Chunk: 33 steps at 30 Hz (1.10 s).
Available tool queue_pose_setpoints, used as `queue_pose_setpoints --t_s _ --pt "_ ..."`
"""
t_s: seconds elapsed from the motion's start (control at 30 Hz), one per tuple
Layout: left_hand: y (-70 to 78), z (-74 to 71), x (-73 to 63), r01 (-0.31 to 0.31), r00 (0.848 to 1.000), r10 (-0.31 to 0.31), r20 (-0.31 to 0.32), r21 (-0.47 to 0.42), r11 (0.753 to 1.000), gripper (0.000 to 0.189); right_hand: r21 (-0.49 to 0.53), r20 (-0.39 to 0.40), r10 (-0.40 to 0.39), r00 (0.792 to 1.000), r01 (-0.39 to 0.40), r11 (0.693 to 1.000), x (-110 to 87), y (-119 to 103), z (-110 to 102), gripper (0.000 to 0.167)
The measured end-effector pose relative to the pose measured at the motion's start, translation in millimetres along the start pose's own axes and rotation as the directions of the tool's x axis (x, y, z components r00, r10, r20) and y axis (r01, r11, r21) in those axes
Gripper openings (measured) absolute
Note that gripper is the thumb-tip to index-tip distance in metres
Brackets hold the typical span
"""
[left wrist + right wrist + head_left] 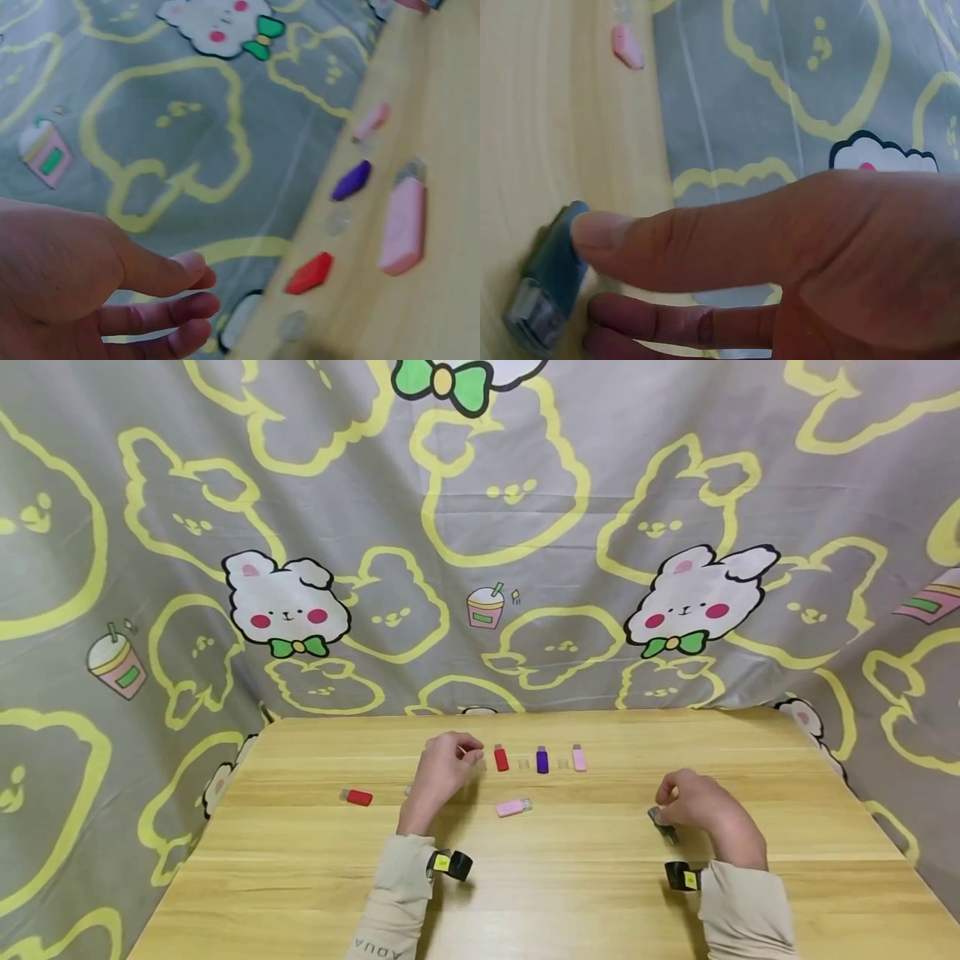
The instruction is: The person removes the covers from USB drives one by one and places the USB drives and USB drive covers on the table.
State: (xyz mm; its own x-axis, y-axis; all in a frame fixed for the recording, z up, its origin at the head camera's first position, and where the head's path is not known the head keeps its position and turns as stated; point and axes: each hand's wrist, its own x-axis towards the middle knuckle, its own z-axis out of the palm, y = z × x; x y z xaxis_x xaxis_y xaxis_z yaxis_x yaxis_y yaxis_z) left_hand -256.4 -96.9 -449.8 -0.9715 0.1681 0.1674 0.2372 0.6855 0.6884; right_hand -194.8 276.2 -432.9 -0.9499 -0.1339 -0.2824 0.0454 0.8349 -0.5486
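My left hand (pixel 442 770) hovers at the left end of a row of USB sticks, fingers loosely bent and nothing visible between them. Beside its fingertips lies a small clear cap (pixel 294 325). Rightward along the row come a red USB stick (pixel 502 759), another clear cap (pixel 523 764), a purple USB stick (pixel 542 761), a third clear cap (pixel 562 764) and a pink USB stick (pixel 579 758). At the right, my right hand (pixel 697 803) pinches one end of a dark blue-green USB stick (pixel 557 255), its metal plug pointing away from the thumb.
Nearer on the wooden table (pixel 570 893) lie a second pink USB stick (pixel 512 808) and, at the left, a second red USB stick (pixel 358 797). A small pale item (pixel 408 790) is partly hidden behind the left wrist. A patterned grey curtain (pixel 525 585) hangs behind the table.
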Motion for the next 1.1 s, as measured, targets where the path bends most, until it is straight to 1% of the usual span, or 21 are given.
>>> queue_pose_setpoints --t_s 0.13,0.27,0.4,0.47,0.5,0.57,0.67,0.73,0.83,0.9,1.0,1.1 --pt "6.6 -12.1 -5.7 -0.029 1.0 0.029 -0.004 -0.04 0.999 0.01 -0.01 0.013 0.026 1.0 -0.026 1.0 1.8 0 3 0.025" --pt "8.7 -19.7 -10.0 -0.041 0.999 0.04 -0.009 -0.067 0.997 0.009 0.021 0.024 0.014 1.0 -0.014 1.0 3.4 -2 7 0.028" --pt "9.3 -20.5 -11.4 -0.05 0.999 0.051 0.005 -0.086 0.995 0.008 0.092 0.042 0.004 0.999 -0.008 0.996 4.5 -5 13 0.023" --pt "10.4 -19.3 -12.1 -0.057 0.998 0.059 0.017 -0.096 0.994 0.008 0.133 0.042 -0.027 0.999 0.021 0.991 5.5 -7 15 0.019" --pt "11.6 -18.7 -12.4 -0.057 0.998 0.06 0.024 -0.105 0.993 0.008 0.151 0.034 -0.061 0.998 0.055 0.987 6.1 -8 15 0.017" --pt "14.1 -17.6 -13.0 -0.063 0.997 0.068 0.038 -0.121 0.991 0.008 0.201 0.009 -0.153 0.988 0.149 0.968 7.3 -12 15 0.016" --pt "18.2 -17.0 -14.0 -0.07 0.995 0.08 0.061 -0.146 0.987 0.009 0.255 -0.049 -0.29 0.956 0.293 0.922 9.9 -19 14 0.016" --pt "19.4 -16.7 -14.2 -0.07 0.994 0.083 0.075 -0.159 0.985 0.009 0.281 -0.087 -0.341 0.936 0.351 0.893 11.6 -26 14 0.018" --pt "20.0 -16.4 -14.6 -0.069 0.993 0.083 0.08 -0.162 0.984 0.009 0.298 -0.147 -0.355 0.923 0.384 0.874 14.9 -37 17 0.019" --pt "20.6 -16.2 -15.1 -0.076 0.993 0.09 0.079 -0.169 0.983 0.01 0.33 -0.179 -0.349 0.92 0.39 0.86 16.9 -44 19 0.02" --pt "23.3 -15.1 -15.8 -0.09 0.99 0.109 0.092 -0.191 0.978 0.011 0.427 -0.196 -0.321 0.926 0.376 0.823 19.3 -54 24 0.022" --pt "27.6 -12.4 -16.2 -0.105 0.983 0.136 0.127 -0.223 0.969 0.011 0.538 -0.177 -0.295 0.939 0.343 0.77 20.4 -62 28 0.024"
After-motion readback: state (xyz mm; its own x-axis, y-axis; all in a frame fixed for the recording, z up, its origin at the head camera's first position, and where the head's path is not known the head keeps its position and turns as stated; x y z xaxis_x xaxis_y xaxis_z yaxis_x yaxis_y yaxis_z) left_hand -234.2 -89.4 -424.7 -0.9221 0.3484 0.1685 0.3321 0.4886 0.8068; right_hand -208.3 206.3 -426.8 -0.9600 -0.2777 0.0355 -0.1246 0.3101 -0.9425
